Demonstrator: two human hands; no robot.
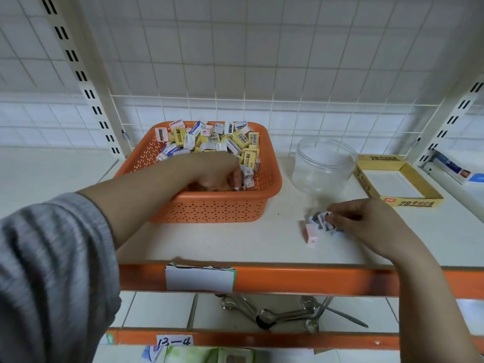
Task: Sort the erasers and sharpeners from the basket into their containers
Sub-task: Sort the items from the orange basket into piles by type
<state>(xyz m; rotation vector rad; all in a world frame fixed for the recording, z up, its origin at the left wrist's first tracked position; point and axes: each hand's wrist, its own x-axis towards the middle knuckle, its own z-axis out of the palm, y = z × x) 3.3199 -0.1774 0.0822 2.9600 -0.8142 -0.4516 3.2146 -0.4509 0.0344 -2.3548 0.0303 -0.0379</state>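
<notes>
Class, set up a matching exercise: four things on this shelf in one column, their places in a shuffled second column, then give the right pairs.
1. orange perforated plastic basket
2. clear round plastic jar
3. yellow cardboard box
4. pink rectangular sharpener

A. far right
B. beside the right hand
C. around the left hand
D. between basket and box

Pairs: 1-C, 2-D, 3-A, 4-B

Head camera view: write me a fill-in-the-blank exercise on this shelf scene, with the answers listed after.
1. The left hand reaches into the ____ basket.
2. The clear jar stands between the basket and the ____ cardboard box.
3. The right hand holds a few small sharpeners just above the ____.
4. A single ____ sharpener lies on the shelf beside that hand.

Missing words: orange; yellow; shelf; pink
</notes>
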